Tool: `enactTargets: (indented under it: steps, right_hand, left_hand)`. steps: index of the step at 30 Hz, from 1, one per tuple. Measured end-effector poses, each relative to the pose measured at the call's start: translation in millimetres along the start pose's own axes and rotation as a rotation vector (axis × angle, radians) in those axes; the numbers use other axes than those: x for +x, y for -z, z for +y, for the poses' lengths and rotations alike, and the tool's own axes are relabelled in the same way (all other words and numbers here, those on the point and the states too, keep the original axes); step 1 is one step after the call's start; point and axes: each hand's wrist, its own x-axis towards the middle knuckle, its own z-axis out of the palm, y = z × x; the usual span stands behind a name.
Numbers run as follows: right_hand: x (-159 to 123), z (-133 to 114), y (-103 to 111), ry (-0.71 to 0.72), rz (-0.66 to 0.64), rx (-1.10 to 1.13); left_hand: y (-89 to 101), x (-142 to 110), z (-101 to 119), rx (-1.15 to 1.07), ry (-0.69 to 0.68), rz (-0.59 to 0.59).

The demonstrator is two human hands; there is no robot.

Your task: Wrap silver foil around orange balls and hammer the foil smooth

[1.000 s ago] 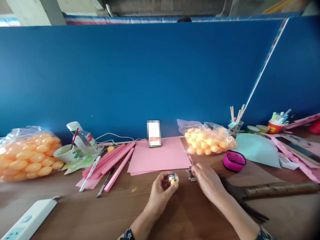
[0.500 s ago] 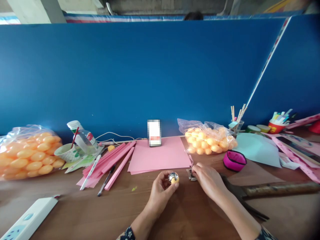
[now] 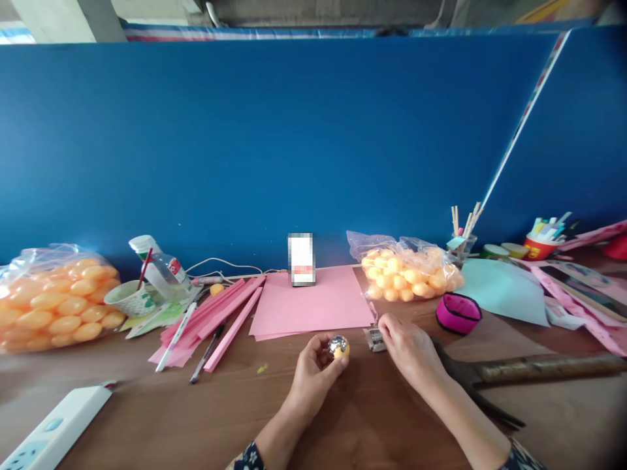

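My left hand [image 3: 313, 369] is closed round a small orange ball [image 3: 339, 346] partly covered in shiny silver pieces, held just above the wooden table [image 3: 147, 418]. To its right, my right hand [image 3: 406, 346] rests on the table with its fingertips pinched on a small silvery sheet [image 3: 374, 339]. A stack of pink paper sheets [image 3: 313, 303] lies right behind both hands. A clear bag of orange balls [image 3: 409, 274] sits behind my right hand.
A bigger bag of orange balls [image 3: 53, 303] lies far left, beside a cup [image 3: 128, 298] and a tipped plastic bottle [image 3: 159, 267]. Pink strips [image 3: 215, 320] and pens [image 3: 206, 356] lie left of centre. A magenta pouch [image 3: 458, 313], hammer [image 3: 514, 372], phone [image 3: 300, 259] and white power strip [image 3: 53, 427] are around.
My right hand's fingertips have shifted slightly on the silvery sheet. My left hand keeps hold of the ball in the same spot.
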Motion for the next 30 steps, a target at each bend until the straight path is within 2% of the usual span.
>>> enactTargets:
  steps: [6, 12, 17, 21, 25, 30]
  right_hand:
    - [1.7, -0.1, 0.5, -0.002, 0.054, 0.124]
    - [-0.1, 1.3, 2.1, -0.003, 0.066, 0.131]
    - [-1.3, 0.2, 2.6, 0.002, 0.016, 0.174]
    - [-0.1, -3.1, 6.5, -0.02, 0.056, 0.27]
    - [-1.5, -10.8, 11.0, -0.065, 0.082, 0.434]
    - [-5.5, -27.1, 7.5, -0.182, -0.067, 0.834]
  left_hand:
    - [0.7, 0.0, -1.8, -0.009, 0.002, 0.003]
    - [1.0, -0.2, -1.6, -0.009, -0.002, 0.006]
    - [-0.3, -0.9, 0.0, -0.012, 0.001, 0.006]
    - [-0.4, -1.1, -0.1, -0.028, 0.012, 0.006]
    - [0.4, -0.8, -0.4, -0.028, 0.008, -0.003]
    - [1.0, -0.6, 0.0, -0.009, -0.008, -0.017]
